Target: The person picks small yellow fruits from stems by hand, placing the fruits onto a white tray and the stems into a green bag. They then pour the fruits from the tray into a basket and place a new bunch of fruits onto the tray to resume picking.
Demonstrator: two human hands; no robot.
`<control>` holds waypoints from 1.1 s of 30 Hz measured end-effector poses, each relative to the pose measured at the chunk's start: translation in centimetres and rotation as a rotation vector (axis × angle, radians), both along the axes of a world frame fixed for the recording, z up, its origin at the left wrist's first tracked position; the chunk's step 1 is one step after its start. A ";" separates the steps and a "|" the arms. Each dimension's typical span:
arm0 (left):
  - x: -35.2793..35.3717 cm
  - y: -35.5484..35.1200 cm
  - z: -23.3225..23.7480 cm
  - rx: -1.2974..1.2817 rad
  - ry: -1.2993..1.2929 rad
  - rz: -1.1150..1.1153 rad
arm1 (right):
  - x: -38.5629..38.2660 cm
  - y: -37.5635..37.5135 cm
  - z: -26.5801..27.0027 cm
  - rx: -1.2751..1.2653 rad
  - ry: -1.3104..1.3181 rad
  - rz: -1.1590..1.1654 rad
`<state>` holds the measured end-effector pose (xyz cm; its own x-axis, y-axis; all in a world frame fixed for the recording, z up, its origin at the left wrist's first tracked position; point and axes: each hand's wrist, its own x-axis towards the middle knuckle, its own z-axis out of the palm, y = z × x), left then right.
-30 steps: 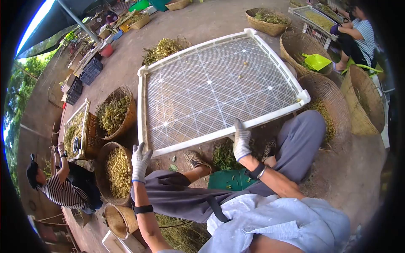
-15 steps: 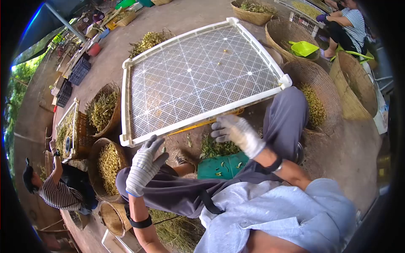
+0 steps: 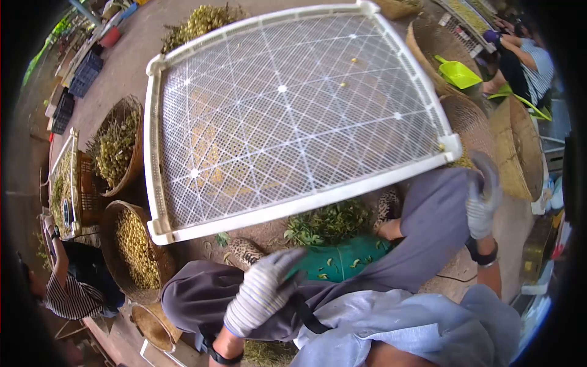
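Observation:
A large white mesh tray (image 3: 282, 89) lies in front of me, with only a few small yellow fruits (image 3: 354, 60) on its mesh. My left hand (image 3: 263, 293), in a striped knit glove, hovers over my lap, fingers stretched toward the right and nothing in them. Beside my right knee is my gloved right hand (image 3: 483, 205), near the tray's right front corner but apart from it. Its fingers and thumb are spread, holding nothing visible. Below the tray's front rim, between my legs, are leafy green stems (image 3: 330, 221) and a green cloth or sheet (image 3: 333, 260) with fallen leaves.
On the left stand a basket of yellow fruit (image 3: 139, 248) and a basket of fruit-laden stems (image 3: 116, 147). A lime-green dustpan (image 3: 458, 74) rests in a wicker basket at right, near a tall basket (image 3: 516, 150). Co-workers sit left (image 3: 73, 293) and far right (image 3: 532, 67).
Both hands have moved away from the tray's front rim: the left back over my lap, the right out beside my knee. The view has shifted, and the tray looks nearer.

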<state>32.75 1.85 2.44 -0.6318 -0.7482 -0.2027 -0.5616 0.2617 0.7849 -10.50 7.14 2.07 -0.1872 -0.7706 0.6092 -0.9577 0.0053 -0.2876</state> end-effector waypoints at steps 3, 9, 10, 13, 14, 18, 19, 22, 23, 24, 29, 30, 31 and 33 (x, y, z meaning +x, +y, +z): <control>1.2 0.7 -2.0 0.142 -0.009 0.319 | -0.4 -0.3 0.0 0.300 0.159 -0.017; 3.1 -0.9 -6.3 0.468 0.063 1.075 | -2.2 -1.5 0.7 0.684 0.219 -0.084; 3.4 -1.9 -6.0 0.642 0.172 1.141 | -2.6 -1.5 0.3 0.725 0.177 -0.091; 4.3 -2.9 -5.9 0.827 0.168 1.223 | -4.1 -1.6 -0.2 0.682 0.254 0.046; 4.8 -2.9 -5.8 0.875 0.188 1.223 | -4.9 -1.6 -0.2 0.751 0.188 0.031; 5.5 -4.0 -5.3 0.967 0.248 1.257 | -4.2 -4.1 1.2 0.888 0.030 0.069; 5.4 -4.3 -5.0 0.959 0.212 1.197 | -4.3 -5.0 1.1 0.836 0.006 0.192; 5.5 -4.9 -4.1 1.049 0.229 1.106 | -2.5 -6.3 1.7 0.805 -0.119 0.218; 5.4 -4.8 -3.6 1.052 0.261 1.118 | -1.6 -6.6 1.9 0.828 -0.154 0.188; 5.5 -4.9 -3.1 1.101 0.236 1.114 | -0.8 -7.4 2.5 0.844 -0.184 0.155; 6.0 -3.4 -2.5 1.075 0.349 1.095 | 1.2 -11.2 4.9 0.867 -0.225 0.197; 6.0 -3.0 -2.4 1.055 0.358 1.081 | 0.9 -11.2 4.4 0.829 -0.269 0.209; 5.6 -3.4 -1.7 0.993 0.364 1.021 | 0.5 -11.3 3.9 0.795 -0.307 0.223; 5.1 -2.2 -2.5 0.868 0.357 1.050 | 1.3 -12.6 4.4 0.729 -0.282 0.224</control>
<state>37.87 -0.33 -0.02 0.0197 -0.6178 -0.7861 0.0709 -0.7834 0.6174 -9.23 -5.49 6.47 -0.0525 -0.9929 -0.1070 -0.8505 0.1006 -0.5163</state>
